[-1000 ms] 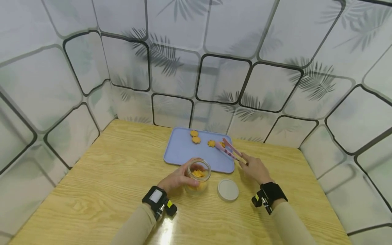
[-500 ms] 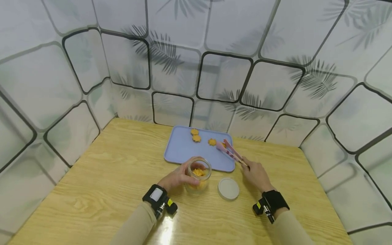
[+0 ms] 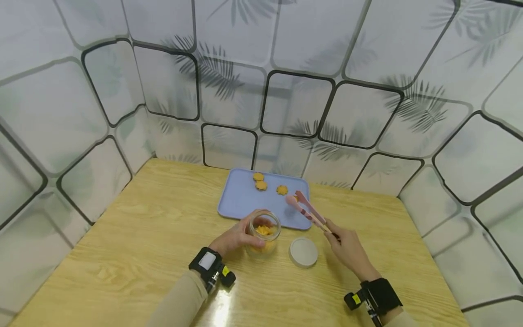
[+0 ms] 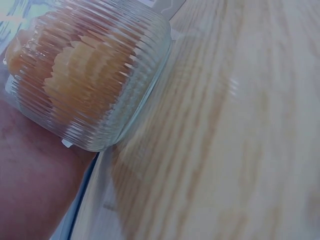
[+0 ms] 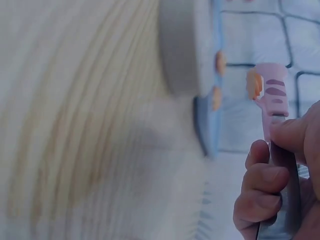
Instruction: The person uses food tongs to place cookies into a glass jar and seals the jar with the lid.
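My left hand (image 3: 234, 238) grips a clear glass jar (image 3: 264, 250) standing on the table in front of the tray. Its mouth is uncovered and several orange scalloped cookies (image 3: 263, 230) lie inside. Ribbed glass and the cookies behind it fill the corner of the left wrist view. With my right hand (image 3: 347, 247) I hold pink tongs (image 3: 304, 211) by their handles, fingers curled round them. Between the tong tips is one cookie (image 5: 253, 84), raised over the tray's right end. Three more cookies (image 3: 282, 190) lie on the blue tray (image 3: 239, 204).
A pale round lid (image 3: 303, 252) lies on the wooden table (image 3: 155, 236) between the jar and my right hand. Patterned curtain walls (image 3: 229, 147) rise behind the tray and on both sides.
The tongs have lifted off the tray with a cookie between their tips, and my right hand and wrist have drawn back toward me and right. The left hand and jar stay put.
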### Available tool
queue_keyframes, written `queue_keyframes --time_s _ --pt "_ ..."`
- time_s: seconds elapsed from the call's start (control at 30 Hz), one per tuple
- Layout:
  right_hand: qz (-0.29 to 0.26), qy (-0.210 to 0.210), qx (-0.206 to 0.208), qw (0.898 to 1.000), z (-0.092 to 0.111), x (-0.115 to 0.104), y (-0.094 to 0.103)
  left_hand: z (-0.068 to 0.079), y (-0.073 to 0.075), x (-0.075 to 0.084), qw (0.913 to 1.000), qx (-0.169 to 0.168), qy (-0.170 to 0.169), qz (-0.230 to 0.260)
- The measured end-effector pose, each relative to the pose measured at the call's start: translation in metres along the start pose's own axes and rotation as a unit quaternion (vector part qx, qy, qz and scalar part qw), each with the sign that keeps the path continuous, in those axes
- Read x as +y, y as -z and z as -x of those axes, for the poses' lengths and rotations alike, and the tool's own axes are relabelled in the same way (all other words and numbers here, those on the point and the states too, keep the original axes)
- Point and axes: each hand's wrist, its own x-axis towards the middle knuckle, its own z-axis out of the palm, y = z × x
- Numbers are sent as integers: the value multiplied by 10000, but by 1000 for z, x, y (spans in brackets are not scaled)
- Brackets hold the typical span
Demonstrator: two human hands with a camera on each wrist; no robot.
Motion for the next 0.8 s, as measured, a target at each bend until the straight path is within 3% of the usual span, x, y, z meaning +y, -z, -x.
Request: queue_keyframes --time_s 0.37,0.47,0.63,0.8 --pt "-887 308 112 9955 32 -41 15 0 -1 0 9999 -46 -109 96" --pt "-1166 654 109 9910 38 -51 15 1 0 0 9999 -79 -59 81" --pt "-1467 1330 -34 9802 42 -61 12 5 1 2 9993 69 298 -218" --pt "-1541 1536 -93 9760 47 -63 5 5 2 3 9993 13 305 -231"
